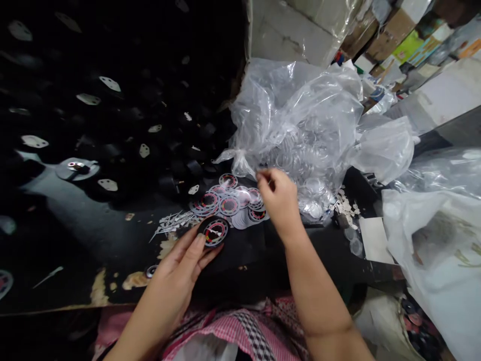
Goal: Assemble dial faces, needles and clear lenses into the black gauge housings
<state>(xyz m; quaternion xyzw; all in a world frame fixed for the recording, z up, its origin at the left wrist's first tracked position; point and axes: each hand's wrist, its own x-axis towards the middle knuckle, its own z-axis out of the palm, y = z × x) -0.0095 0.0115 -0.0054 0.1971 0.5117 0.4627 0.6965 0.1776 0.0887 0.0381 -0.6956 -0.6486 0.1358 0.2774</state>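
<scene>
My left hand [188,258] is closed around a round black gauge [213,231], whose dial faces up with red markings and a white pointer. Fingers curled into a pinch, my right hand [280,200] is at the front of a clear plastic bag [296,115] full of transparent discs. What it pinches, if anything, is hidden. Loose printed dial plates [229,204] lie in an overlapping pile between my hands. White pointers [176,220] are heaped just left of that pile, beyond my left hand.
Many black housings with pale tabs [108,184] fill the dark left side. Loose clear discs [315,200] spill from the bag, with small pale parts [347,208] to their right. A white card [377,239] and a white plastic bag [432,260] are at right.
</scene>
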